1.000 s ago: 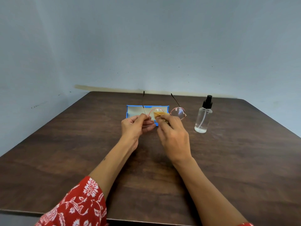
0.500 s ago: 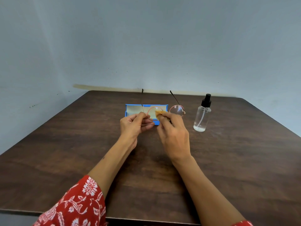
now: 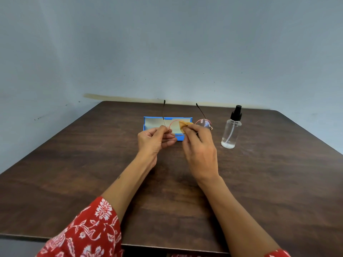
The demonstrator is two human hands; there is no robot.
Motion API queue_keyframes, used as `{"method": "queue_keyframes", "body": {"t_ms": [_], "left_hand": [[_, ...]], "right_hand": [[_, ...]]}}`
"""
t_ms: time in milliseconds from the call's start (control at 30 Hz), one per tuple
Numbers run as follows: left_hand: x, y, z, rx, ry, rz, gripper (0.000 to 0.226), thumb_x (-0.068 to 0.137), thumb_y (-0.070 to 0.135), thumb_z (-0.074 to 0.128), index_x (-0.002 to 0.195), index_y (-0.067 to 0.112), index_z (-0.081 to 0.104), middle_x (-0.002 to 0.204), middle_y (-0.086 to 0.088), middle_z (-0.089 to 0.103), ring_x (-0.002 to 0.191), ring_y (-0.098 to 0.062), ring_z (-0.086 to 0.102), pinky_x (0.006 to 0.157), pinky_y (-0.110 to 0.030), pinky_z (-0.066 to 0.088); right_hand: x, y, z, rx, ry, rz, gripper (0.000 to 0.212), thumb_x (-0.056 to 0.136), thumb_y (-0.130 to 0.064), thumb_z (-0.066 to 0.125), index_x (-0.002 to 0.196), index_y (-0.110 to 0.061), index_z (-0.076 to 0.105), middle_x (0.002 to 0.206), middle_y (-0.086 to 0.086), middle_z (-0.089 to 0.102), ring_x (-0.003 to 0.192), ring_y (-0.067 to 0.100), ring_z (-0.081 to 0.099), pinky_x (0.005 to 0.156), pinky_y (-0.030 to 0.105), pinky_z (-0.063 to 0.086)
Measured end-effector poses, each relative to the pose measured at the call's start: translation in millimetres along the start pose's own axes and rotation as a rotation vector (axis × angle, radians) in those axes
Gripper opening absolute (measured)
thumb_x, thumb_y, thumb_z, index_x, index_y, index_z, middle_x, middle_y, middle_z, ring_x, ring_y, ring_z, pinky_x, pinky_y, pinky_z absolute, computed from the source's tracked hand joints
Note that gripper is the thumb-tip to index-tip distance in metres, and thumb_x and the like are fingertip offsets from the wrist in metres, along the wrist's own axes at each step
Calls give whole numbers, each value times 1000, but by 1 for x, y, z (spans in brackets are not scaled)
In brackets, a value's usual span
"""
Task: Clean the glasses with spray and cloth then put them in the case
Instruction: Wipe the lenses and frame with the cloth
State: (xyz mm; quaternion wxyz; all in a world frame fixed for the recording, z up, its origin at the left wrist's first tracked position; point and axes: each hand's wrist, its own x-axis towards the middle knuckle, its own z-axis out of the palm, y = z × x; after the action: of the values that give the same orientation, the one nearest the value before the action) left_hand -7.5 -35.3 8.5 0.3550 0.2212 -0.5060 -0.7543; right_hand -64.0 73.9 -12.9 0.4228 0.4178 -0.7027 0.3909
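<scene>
1. Reading for labels: no writing can be made out on the spray bottle [image 3: 231, 129] or blue case [image 3: 157, 123].
2. Left hand [image 3: 154, 140] fingers pinch the glasses [image 3: 185, 125] at the hinge, above the open case.
3. Right hand [image 3: 199, 145] fingertips press a yellow cloth [image 3: 183, 124] on the lens.

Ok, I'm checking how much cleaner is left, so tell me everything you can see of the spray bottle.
The clear plastic spray bottle stands upright on the dark wooden table, right of the held glasses and the right hand. It has a black pump nozzle on top and a thin dip tube running down inside. Only a shallow layer of clear liquid shows at the bottom. Nothing touches it but the table.
</scene>
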Motion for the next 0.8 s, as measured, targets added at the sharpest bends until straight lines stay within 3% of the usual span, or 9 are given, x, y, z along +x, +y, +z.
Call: {"method": "queue_keyframes", "body": {"t_ms": [233, 367, 500, 633, 800], "left_hand": [[0, -2, 1, 12, 14, 11, 15, 81, 0, 60, 67, 2, 67, 49, -4, 65, 45, -13, 63, 46, -19, 52], [2, -2, -1, -1, 11, 8, 15, 81, 3, 60, 69, 1, 67, 55, -9, 67, 51, -17, 67, 52, -22, 56], [2, -3, 1, 0, -2, -7, 17, 83, 3, 58, 69, 0, 66, 54, -10, 67, 50, -17, 67, 51, -21, 55], [1, -4, 1, 7, -13, 1, 15, 82, 1, 58, 69, -1, 66, 54, -10, 67, 49, -17, 66, 50, -21, 55], [3, -3, 0, 8, 27, 16, 15, 81, 0, 60, 67, 2, 67, 50, -6, 65, 46, -14, 63, 47, -20, 53]], "right_hand": [[-3, -6, 0, 35, -87, -94, 21, 75, -2, 71, 95, 0, 71, 96, 13, 67, 87, 26, 65, 69, 30, 56], [-3, -2, 0, 43, -65, -15, 20, 73, 1, 71, 93, -1, 72, 94, 13, 67, 85, 28, 65, 64, 32, 56], [1, 0, -3, 48, -14, 28, 22, 77, 4, 68, 99, 3, 70, 99, 17, 65, 91, 31, 64, 75, 34, 55], [1, -6, -1, 61, -44, 4, 25, 80, 4, 67, 105, 4, 68, 104, 20, 64, 95, 32, 64, 74, 35, 57], [-4, -6, -1, 53, -128, -80, 22, 72, 1, 71, 94, 1, 71, 96, 14, 67, 87, 29, 64, 68, 32, 56]]}}
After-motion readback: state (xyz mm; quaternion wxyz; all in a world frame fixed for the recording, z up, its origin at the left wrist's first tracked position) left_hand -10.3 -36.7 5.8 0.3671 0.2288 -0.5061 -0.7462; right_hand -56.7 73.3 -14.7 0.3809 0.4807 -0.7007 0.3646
